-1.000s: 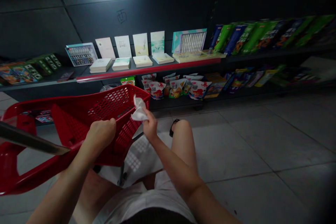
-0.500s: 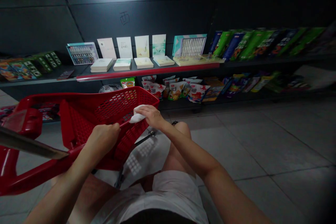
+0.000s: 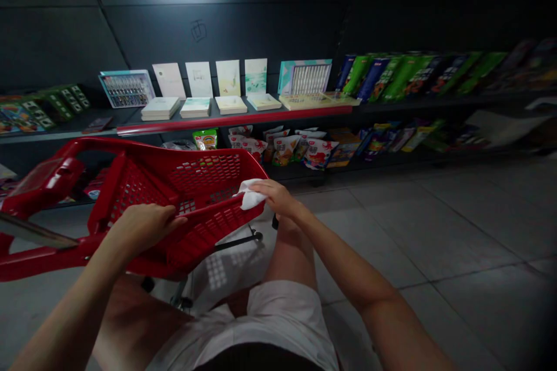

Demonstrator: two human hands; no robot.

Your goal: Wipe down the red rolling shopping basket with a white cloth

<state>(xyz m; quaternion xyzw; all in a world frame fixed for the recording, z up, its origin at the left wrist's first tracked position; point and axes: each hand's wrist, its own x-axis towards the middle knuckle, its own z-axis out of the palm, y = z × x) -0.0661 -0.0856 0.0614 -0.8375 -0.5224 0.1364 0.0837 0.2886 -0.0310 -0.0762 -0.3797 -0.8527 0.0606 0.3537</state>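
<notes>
A red plastic shopping basket [image 3: 204,177] with perforated walls is tilted in front of me, low over my knees. My left hand [image 3: 141,223] is closed around its near rim. My right hand [image 3: 274,197] presses a crumpled white cloth [image 3: 249,194] against the basket's right corner rim, fingers closed over the cloth. The inside of the basket looks bare.
A dark store shelf [image 3: 235,119] runs across the back with notebooks, cards and pen sets; snack bags [image 3: 282,148] fill the lower shelf. Green and blue packets [image 3: 404,75] line the right. A grey tiled floor [image 3: 426,226] spreads to the right. A metal bar [image 3: 35,232] crosses at left.
My right hand brought the white cloth down from the air onto the basket's rim and slid it to the right corner. The basket has tilted flatter and shifted right.
</notes>
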